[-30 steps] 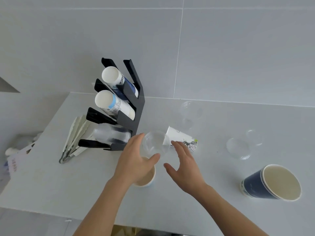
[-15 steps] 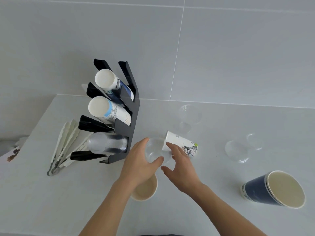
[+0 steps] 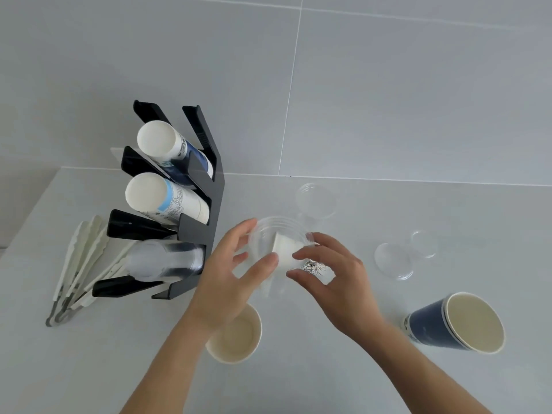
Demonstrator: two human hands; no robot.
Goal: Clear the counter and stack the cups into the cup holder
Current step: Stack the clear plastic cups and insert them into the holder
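Both hands, left (image 3: 230, 273) and right (image 3: 334, 274), pinch 1 clear cup (image 3: 279, 249) above the counter (image 3: 388, 369), 3 stacks fill the holder (image 3: 213, 204), 3 paper cups and 3 clear ones lie loose.

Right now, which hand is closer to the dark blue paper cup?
Right. The right hand is up-left of the dark blue paper cup, apart from it; the left hand is further left, beyond it.
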